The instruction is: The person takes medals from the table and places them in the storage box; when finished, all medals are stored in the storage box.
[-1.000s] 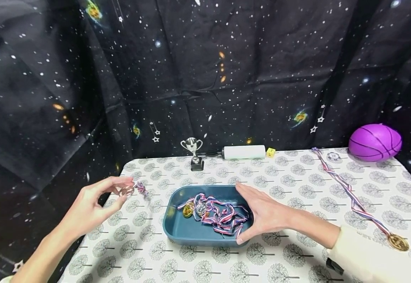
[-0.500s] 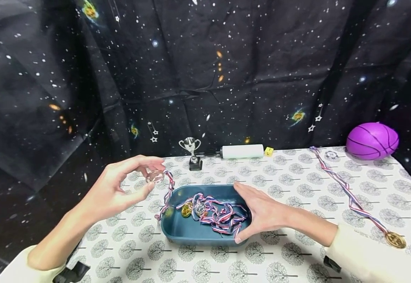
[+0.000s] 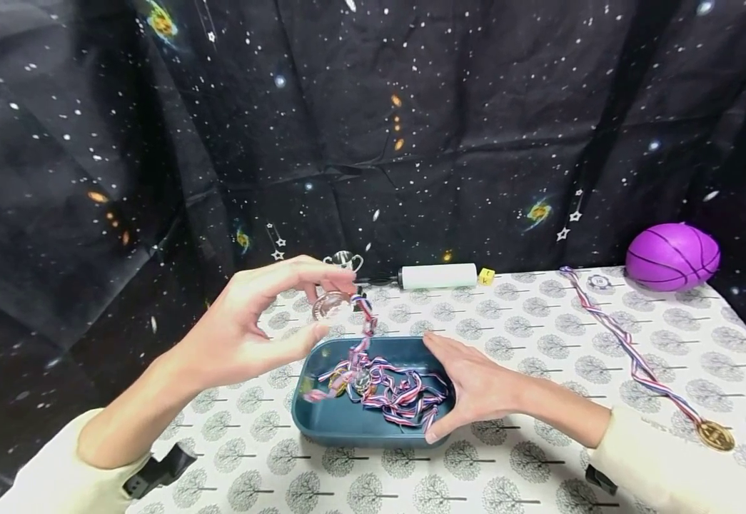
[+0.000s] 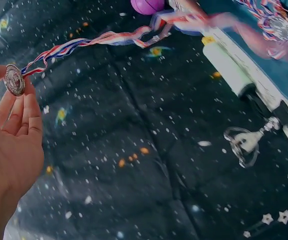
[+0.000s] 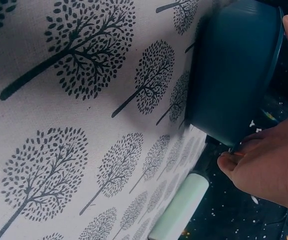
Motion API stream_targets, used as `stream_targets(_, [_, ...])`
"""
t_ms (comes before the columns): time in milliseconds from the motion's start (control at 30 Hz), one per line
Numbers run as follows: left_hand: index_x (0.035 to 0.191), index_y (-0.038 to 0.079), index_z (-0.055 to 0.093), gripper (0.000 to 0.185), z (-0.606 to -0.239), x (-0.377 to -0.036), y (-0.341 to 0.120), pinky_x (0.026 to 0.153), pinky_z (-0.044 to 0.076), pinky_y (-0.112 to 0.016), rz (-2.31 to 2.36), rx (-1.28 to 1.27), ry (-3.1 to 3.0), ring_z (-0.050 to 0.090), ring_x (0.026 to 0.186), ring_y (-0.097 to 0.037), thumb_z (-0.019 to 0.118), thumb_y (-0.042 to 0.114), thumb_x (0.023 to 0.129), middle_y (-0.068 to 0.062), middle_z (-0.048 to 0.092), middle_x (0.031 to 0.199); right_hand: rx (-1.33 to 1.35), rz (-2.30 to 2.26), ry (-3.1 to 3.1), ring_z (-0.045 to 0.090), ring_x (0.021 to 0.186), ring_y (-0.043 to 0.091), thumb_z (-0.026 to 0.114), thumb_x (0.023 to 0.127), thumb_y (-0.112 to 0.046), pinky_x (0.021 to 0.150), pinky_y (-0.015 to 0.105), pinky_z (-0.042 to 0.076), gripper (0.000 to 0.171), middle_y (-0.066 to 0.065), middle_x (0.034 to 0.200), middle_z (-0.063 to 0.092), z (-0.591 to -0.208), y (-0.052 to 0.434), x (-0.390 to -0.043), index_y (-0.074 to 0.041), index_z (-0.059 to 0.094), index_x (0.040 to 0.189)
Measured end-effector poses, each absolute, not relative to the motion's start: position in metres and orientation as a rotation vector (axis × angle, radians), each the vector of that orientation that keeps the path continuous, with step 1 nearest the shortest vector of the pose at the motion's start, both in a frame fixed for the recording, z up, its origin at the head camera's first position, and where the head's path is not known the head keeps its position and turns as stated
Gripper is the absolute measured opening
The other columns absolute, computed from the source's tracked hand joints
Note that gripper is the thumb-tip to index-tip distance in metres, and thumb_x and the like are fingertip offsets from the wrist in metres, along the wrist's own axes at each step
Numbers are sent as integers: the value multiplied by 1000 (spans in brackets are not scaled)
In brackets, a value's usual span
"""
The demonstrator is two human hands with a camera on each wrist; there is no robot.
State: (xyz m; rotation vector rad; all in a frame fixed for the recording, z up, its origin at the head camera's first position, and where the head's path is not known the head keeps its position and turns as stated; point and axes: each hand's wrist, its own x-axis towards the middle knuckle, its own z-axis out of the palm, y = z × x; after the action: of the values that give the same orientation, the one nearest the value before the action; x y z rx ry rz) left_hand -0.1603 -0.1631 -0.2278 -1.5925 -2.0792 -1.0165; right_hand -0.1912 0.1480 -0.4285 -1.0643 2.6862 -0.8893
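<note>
My left hand (image 3: 244, 339) pinches a bronze-coloured medal (image 3: 330, 305) between thumb and fingers, above the back left of a dark blue bin (image 3: 321, 427). From the medal a red, white and blue ribbon (image 4: 91, 44) trails down into the bin, its lower end blurred. A silver medal (image 3: 361, 380) and tangled striped ribbons (image 3: 405, 400) lie inside; a gold medal there is partly covered by the hanging ribbon. At the bin's right end, my right hand (image 3: 485, 389) grips across it, thumb on the near rim; in the right wrist view its fingers curl at the rim.
Behind my left hand a silver trophy cup (image 3: 343, 260) is partly hidden. Along the back edge lie a white cylinder with a black end (image 3: 438, 275) and a yellow cube (image 3: 486, 276). On the right are a purple ball (image 3: 672, 257) and a gold medal (image 3: 715, 435) with outstretched ribbon.
My left hand has carried the bronze-coloured medal rightward from left of the bin to above it, and its ribbon now hangs into the bin. The right hand stays on the bin's end.
</note>
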Motion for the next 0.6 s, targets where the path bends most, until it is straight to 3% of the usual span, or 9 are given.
stream_targets(167, [132, 1, 68, 47, -222, -156, -145, 83, 59, -31, -1058, -1635, -2061, 71, 114, -21, 76, -3, 86, -7, 75, 125, -1098, -910, 2692, 27, 155, 47, 94, 62, -69, 124, 66, 25, 147, 28, 170, 24, -428, 149, -192, 8, 23, 165])
stream_targets(333, [130, -1, 68, 44, -229, -159, -132, 82, 59, -32, -1097, -1672, -2021, 70, 114, -22, 76, -4, 87, -10, 75, 125, -1159, -963, 2694, 38, 150, 42, 97, 60, -66, 122, 64, 32, 145, 25, 165, 37, -428, 149, -193, 4, 26, 165])
stream_targets(600, [136, 11, 69, 42, -274, -183, -141, 90, 58, -32, -1077, -1556, -2240, 70, 107, -14, 76, 5, 95, 4, 73, 131, -1101, -896, 2692, 26, 156, 46, 93, 61, -71, 125, 64, 23, 148, 27, 171, 23, -428, 147, -192, 7, 23, 165])
